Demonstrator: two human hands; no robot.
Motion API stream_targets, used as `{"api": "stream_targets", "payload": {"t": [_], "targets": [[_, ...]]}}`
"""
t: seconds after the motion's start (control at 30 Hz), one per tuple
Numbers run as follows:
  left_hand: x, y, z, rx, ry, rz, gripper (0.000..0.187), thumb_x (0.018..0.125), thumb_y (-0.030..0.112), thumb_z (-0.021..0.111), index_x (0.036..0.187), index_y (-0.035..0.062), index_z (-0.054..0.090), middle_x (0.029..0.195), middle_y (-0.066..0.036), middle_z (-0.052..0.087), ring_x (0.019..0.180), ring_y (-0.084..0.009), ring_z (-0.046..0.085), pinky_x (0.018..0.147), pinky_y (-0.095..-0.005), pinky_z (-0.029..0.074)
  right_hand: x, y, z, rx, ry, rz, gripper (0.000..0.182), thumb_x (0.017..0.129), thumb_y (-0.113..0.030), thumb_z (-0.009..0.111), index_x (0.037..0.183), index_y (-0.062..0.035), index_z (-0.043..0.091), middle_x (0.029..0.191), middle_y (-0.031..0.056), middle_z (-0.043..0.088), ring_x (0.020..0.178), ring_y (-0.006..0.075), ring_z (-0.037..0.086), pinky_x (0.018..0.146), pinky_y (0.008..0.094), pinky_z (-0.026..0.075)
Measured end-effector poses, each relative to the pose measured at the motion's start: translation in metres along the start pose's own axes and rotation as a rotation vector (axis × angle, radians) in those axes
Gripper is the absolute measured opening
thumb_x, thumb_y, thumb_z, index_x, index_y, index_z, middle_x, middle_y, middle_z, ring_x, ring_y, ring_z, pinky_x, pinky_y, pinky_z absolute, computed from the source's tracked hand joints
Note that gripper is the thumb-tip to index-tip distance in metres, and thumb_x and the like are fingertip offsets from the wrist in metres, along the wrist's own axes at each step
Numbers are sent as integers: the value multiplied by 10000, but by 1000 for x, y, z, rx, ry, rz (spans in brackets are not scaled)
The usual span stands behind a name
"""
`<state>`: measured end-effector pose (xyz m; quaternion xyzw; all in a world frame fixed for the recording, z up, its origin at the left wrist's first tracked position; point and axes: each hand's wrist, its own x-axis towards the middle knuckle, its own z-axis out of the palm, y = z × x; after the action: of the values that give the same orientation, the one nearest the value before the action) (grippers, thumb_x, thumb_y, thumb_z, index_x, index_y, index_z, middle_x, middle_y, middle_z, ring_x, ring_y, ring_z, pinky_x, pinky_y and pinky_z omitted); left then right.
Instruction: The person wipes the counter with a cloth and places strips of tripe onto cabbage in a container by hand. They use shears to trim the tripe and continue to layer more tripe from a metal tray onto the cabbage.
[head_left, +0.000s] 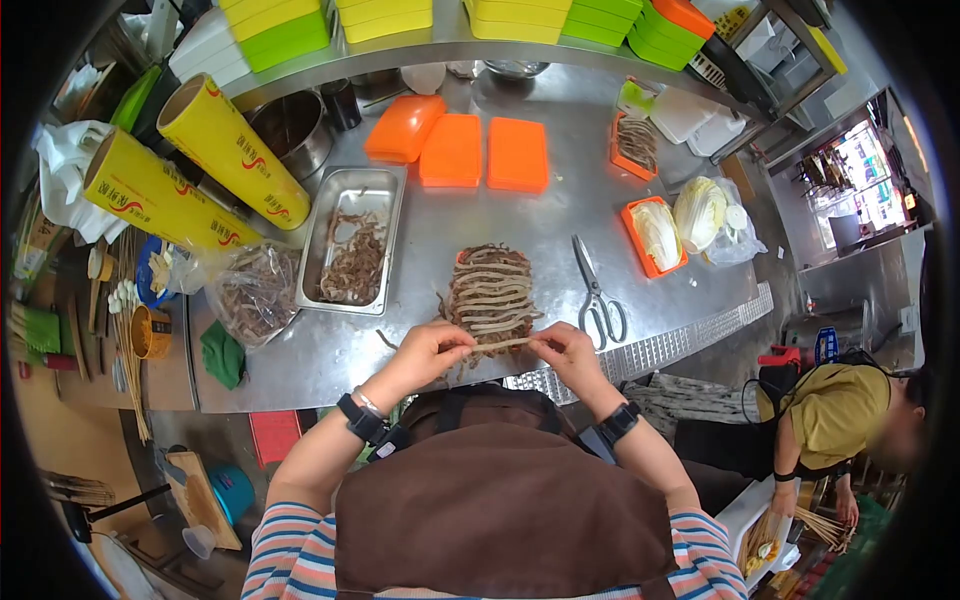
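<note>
My left hand (432, 354) and my right hand (566, 354) pinch the two ends of one greyish-brown strip (503, 345), stretched level between them. Just beyond it lies a pile of similar strips (490, 290), laid side by side in rows, with darker shreds around the edges. A bit of orange shows at the pile's upper left edge. Scissors (597, 300) with grey handles rest to the right of the pile. To the left, a metal tray (398, 215) holds brown shreds (352, 262).
Orange boxes (517, 155) stand at the back. A box of strips (635, 145), a box of cabbage (655, 237) and whole cabbage (700, 213) are at right. Yellow film rolls (235, 150) and a filled plastic bag (255, 290) are at left. A co-worker (830, 415) handles sticks at lower right.
</note>
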<state>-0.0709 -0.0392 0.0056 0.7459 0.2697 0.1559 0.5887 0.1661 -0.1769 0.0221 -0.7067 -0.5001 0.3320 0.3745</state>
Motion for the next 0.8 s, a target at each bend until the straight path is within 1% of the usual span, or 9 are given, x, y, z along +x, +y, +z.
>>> {"api": "stream_targets", "payload": {"t": [0.13,0.2,0.3,0.4,0.5,0.53,0.6,0.7,0.8], "targets": [[7,-9,13,35,120,4,91,839,69,688,906,28,644,831,-59,623,735,-138,618,656,-283,496,10,13,14,-45,104,-5,133,819,-131,713,890,-17,710,829,111,639,731,226,634,662,305,508],[7,-5,14,294,150,57,93,799,60,676,861,56,607,850,-86,620,756,-255,638,660,-340,512,12,24,20,-48,113,-36,123,800,-132,724,863,-26,712,831,109,627,718,238,627,661,317,507],[8,-1,19,391,177,64,110,767,53,674,842,81,598,848,-78,597,754,-290,623,650,-369,510,10,23,24,-139,151,-58,119,785,-132,728,851,-35,710,837,102,613,716,250,619,657,332,507],[12,-5,23,451,214,106,108,761,38,675,836,72,605,839,-75,584,735,-281,620,642,-349,507,18,20,21,-124,130,2,115,777,-126,724,851,-39,707,852,106,605,734,272,614,653,348,506],[13,-2,25,483,208,71,108,751,44,680,826,85,614,845,-72,588,748,-287,619,648,-354,508,16,17,21,-303,147,-171,93,771,-101,702,847,-47,698,854,118,599,788,309,605,671,394,502],[13,-1,25,490,208,69,107,750,45,681,823,86,617,850,-70,589,750,-288,618,653,-355,508,16,15,20,-298,148,-168,93,771,-101,702,847,-47,698,854,118,599,788,309,605,671,394,502],[13,-1,24,496,201,72,110,747,46,683,827,87,620,864,-74,588,759,-290,618,662,-354,510,17,13,18,-441,114,-281,77,775,-89,685,842,-50,691,856,117,598,798,319,602,681,408,501],[15,-5,23,468,196,87,121,734,46,683,827,94,624,897,-77,588,778,-297,619,670,-368,517,19,17,19,-438,116,-306,69,778,-79,672,837,-46,680,853,119,601,796,329,601,672,411,498],[14,-10,20,416,176,71,136,721,35,682,836,88,633,933,-92,587,804,-306,620,687,-372,524,20,19,20,-362,107,-249,73,778,-86,674,838,-45,676,852,123,607,789,333,602,661,412,496]]}}
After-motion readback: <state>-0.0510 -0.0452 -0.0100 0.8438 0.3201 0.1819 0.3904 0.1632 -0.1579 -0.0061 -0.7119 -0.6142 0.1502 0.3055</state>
